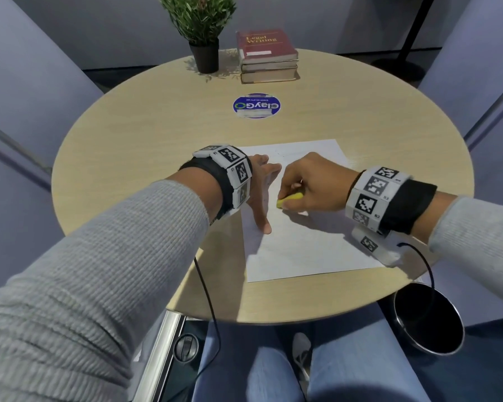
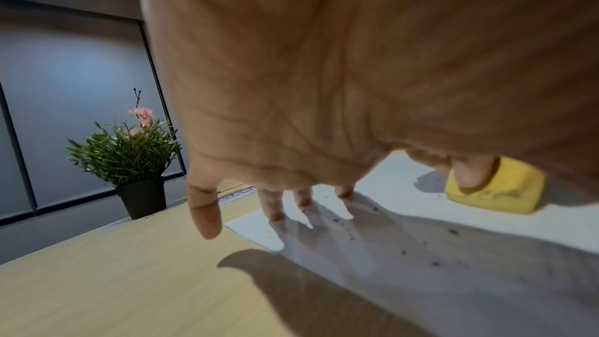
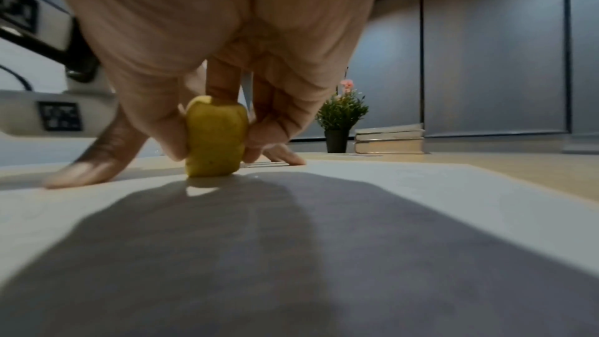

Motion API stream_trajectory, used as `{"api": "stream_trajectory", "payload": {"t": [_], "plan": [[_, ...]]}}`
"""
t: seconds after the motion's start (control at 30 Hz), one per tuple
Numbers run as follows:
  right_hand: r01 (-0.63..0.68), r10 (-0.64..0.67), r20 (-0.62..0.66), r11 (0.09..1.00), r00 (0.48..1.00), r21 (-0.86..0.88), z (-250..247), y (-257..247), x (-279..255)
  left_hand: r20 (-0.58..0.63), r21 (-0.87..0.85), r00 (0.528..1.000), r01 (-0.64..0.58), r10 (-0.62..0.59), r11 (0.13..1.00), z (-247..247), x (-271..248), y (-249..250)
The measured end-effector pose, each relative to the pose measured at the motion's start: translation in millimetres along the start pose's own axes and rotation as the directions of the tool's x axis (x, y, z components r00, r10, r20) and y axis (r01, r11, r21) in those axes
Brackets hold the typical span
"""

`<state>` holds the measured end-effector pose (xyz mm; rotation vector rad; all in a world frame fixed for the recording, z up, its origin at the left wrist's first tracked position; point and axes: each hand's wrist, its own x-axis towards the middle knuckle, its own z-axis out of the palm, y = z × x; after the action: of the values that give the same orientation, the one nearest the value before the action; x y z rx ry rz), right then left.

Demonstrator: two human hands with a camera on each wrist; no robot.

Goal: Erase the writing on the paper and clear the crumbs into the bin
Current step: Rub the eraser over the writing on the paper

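Right hand (image 1: 311, 181) pinching yellow eraser (image 1: 288, 199), frame centre, on paper (image 1: 308, 250). Left hand (image 1: 260, 192) flat, fingers spread, pinning sheet. Rub short, light strokes; avoid creasing.

The eraser (image 1: 290, 199) is yellow, the paper (image 1: 308, 250) white with dark grey crumbs (image 2: 450, 231) speckled on it. The tabletop (image 1: 145, 134) is pale wood grain. Near its far edge the top book (image 1: 263, 43) is dark red with gold lettering, the potted plant (image 1: 199, 30) green with pink blossoms in a black pot. The round sticker (image 1: 256, 105) is blue and white. The bin (image 1: 427, 320) is black. Sleeves (image 1: 93, 271) are ribbed grey; wristbands (image 1: 233, 172) white with black square markers.
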<state>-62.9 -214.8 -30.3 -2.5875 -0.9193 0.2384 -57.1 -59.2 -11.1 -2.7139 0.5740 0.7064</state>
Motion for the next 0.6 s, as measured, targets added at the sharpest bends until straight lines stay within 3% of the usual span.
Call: {"api": "stream_trajectory", "payload": {"t": [0.13,0.27,0.4,0.53,0.6], "plan": [[-0.099,0.099,-0.078,0.995,0.992,0.008,-9.8,12.7,3.4,0.015,0.034,1.000,0.006,-0.007,0.999,-3.1,0.6,1.1],[0.017,-0.017,0.002,1.000,1.000,-0.008,1.8,0.1,-2.4,-0.004,0.032,1.000,0.000,0.000,0.999,-1.5,-0.7,0.9],[-0.079,0.077,-0.073,0.997,0.994,-0.019,-8.1,11.6,3.3,-0.003,0.043,1.000,0.011,-0.011,0.999,-3.2,-1.5,2.1],[0.066,-0.066,-0.005,0.997,0.998,-0.047,4.1,-4.2,-1.5,0.035,0.027,0.999,0.026,-0.027,0.999,-1.4,-1.6,2.1],[0.039,-0.040,-0.007,0.999,0.999,-0.022,0.8,-0.7,-0.1,0.064,-0.004,0.997,0.034,-0.033,0.999,-1.0,-0.9,2.4]]}}
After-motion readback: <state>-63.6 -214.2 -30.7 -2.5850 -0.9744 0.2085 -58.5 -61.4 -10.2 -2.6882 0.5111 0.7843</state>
